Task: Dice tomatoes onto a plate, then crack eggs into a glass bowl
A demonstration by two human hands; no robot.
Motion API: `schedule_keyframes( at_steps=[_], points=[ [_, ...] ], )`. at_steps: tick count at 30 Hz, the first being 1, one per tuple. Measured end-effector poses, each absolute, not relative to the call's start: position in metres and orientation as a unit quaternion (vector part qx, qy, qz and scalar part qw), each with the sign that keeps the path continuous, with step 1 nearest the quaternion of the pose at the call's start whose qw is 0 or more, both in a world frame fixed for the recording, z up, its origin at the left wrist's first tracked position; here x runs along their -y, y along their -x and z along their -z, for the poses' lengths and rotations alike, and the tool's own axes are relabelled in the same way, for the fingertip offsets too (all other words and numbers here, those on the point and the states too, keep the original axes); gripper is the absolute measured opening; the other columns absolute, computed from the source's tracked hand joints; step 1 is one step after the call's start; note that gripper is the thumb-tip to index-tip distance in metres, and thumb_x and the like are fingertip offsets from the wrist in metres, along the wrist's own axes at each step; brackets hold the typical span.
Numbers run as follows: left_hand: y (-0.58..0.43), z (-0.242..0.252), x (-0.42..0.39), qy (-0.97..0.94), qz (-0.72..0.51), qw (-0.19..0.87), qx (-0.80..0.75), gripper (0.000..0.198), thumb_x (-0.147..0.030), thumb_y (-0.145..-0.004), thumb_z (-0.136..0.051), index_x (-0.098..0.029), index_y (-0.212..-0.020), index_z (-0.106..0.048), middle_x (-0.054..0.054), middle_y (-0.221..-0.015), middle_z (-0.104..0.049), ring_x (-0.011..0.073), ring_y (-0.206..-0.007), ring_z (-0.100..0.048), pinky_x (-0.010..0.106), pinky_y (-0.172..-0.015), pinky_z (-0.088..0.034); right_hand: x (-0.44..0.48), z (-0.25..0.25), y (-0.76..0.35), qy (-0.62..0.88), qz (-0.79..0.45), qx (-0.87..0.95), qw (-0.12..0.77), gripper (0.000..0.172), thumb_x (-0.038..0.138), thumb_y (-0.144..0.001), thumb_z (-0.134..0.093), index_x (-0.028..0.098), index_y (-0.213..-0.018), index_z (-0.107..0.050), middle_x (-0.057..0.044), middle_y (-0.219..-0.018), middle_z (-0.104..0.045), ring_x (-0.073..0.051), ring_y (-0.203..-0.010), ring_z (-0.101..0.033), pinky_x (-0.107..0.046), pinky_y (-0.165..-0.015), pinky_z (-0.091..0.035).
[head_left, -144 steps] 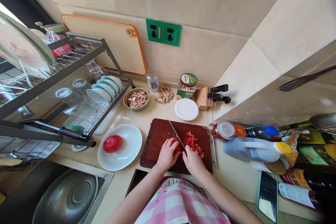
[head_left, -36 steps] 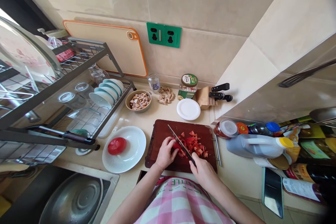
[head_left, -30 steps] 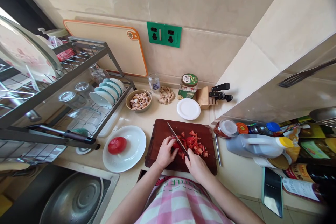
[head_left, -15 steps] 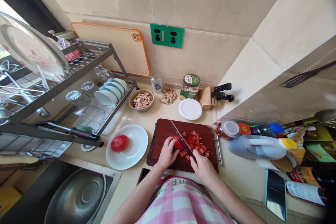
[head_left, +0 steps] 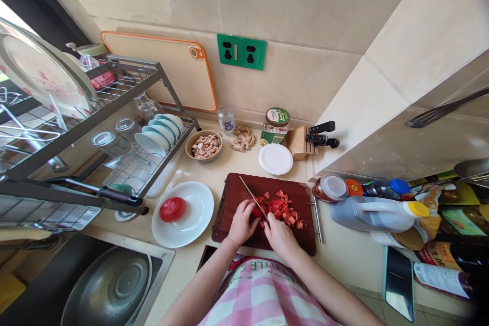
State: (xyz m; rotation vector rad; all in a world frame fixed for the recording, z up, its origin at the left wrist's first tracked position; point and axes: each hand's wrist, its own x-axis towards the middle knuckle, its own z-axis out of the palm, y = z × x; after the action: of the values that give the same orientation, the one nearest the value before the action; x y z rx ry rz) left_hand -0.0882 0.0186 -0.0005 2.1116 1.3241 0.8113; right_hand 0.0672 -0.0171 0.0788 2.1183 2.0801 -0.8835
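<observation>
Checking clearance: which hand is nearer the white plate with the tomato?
The left hand, just right of the white plate, over the dark wooden cutting board. The right hand sits farther right, holding the knife.

- We see a wall of big beige tiles (head_left: pixel 290 5), and it makes a corner on the right side.
- We see a green double socket (head_left: pixel 241 51) fixed on this wall.
- On the left we see a window (head_left: pixel 11 20), and bright daylight comes through it.
- Below we see a cream counter (head_left: pixel 183 265) with a steel sink (head_left: pixel 105 285) set in it.
- At the lower right we see a small part of the tiled floor (head_left: pixel 431 318).
</observation>
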Motion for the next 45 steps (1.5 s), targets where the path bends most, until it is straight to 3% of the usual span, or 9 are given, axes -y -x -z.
schedule_keyframes(
  at_steps=[7,19,28,35,45],
  points=[
    [0.094,-0.003,-0.017,-0.76,-0.331,0.274,-0.488,0.028,-0.021,-0.085,-0.053,-0.022,-0.113,-0.05,0.009,-0.115,-0.053,0.0214,-0.11,-0.054,0.041,-0.096,-0.048,0.031,-0.08,-0.089,-0.669,0.304,-0.675,-0.07,0.019,0.027,-0.093,-0.032,0.019,-0.095,-0.049,-0.005,-0.076,-0.069,-0.017,-0.067,-0.064,-0.024,-0.055,-0.03],
    [0.093,-0.008,-0.022,-0.774,-0.304,0.277,-0.481,0.03,-0.021,-0.083,-0.053,-0.022,-0.113,-0.052,0.011,-0.117,-0.054,0.0238,-0.112,-0.052,0.044,-0.097,-0.047,0.043,-0.118,-0.085,-0.667,0.277,-0.69,0.046,0.016,0.02,-0.093,-0.035,0.019,-0.101,-0.05,-0.008,-0.081,-0.071,-0.02,-0.072,-0.067,-0.027,-0.054,-0.027],
    [0.094,-0.002,-0.023,-0.775,-0.309,0.277,-0.477,0.033,-0.021,-0.082,-0.055,-0.021,-0.115,-0.05,0.011,-0.116,-0.055,0.0233,-0.112,-0.053,0.042,-0.098,-0.047,0.017,-0.082,-0.067,-0.674,0.291,-0.678,0.031,0.017,0.023,-0.093,-0.036,0.018,-0.1,-0.05,-0.01,-0.087,-0.071,-0.019,-0.076,-0.067,-0.025,-0.057,-0.03],
    [0.094,-0.001,-0.019,-0.749,-0.336,0.288,-0.494,0.021,-0.022,-0.085,-0.053,-0.021,-0.106,-0.052,0.009,-0.11,-0.053,0.0198,-0.103,-0.055,0.038,-0.092,-0.05,0.023,-0.086,-0.084,-0.663,0.31,-0.68,-0.04,0.017,0.026,-0.094,-0.034,0.019,-0.096,-0.05,-0.005,-0.079,-0.069,-0.017,-0.071,-0.065,-0.024,-0.056,-0.03],
    [0.094,0.007,-0.019,-0.765,-0.34,0.252,-0.485,0.029,-0.023,-0.085,-0.054,-0.022,-0.113,-0.053,0.009,-0.111,-0.056,0.0218,-0.106,-0.055,0.039,-0.093,-0.05,0.033,-0.111,-0.081,-0.659,0.287,-0.694,0.041,0.017,0.023,-0.093,-0.034,0.019,-0.099,-0.05,-0.008,-0.081,-0.071,-0.02,-0.071,-0.067,-0.027,-0.055,-0.027]
  ],
)
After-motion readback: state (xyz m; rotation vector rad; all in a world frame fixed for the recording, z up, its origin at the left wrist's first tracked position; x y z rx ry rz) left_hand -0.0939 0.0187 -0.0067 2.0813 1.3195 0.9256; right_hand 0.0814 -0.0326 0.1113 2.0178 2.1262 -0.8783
